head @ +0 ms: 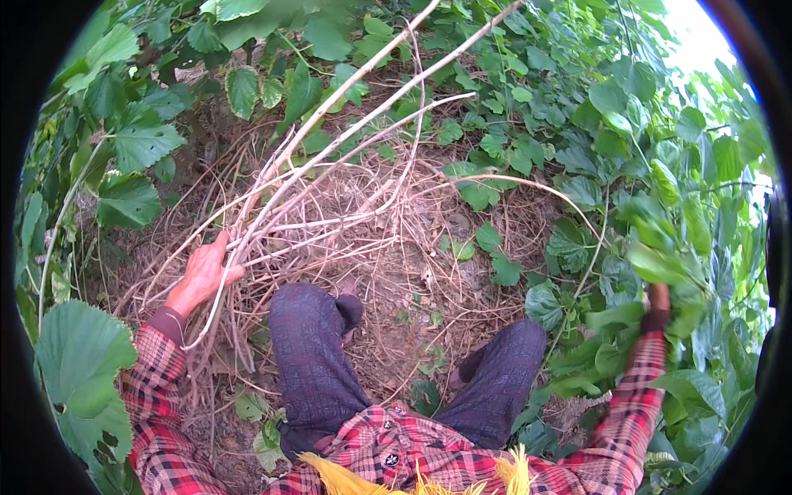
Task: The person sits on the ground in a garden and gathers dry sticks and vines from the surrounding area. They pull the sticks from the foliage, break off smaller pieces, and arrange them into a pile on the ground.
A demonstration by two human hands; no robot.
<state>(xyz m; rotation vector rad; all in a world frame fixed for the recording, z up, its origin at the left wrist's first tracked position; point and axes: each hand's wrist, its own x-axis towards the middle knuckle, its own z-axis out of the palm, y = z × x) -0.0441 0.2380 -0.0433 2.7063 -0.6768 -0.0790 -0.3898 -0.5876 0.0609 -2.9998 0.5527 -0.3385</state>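
Observation:
My left hand (205,270) grips a loose bundle of dry woody stems (296,166) at its lower end. The stems are bare and pale brown, and the longest slant up to the top of the view. One thin stem (213,309) curves down past my left wrist. Out to the right, my right hand (659,298) reaches in among green leafy shoots (662,260). Leaves cover most of that hand and are blurred, so its fingers and anything in them are hidden.
Dry twigs and plant litter (427,272) cover the ground before my bent knees (306,334). Leafy plants (532,74) crowd the far side and the right. A large leaf with holes (83,365) hangs by my left sleeve. A long arched stem (538,184) bends toward the right-hand foliage.

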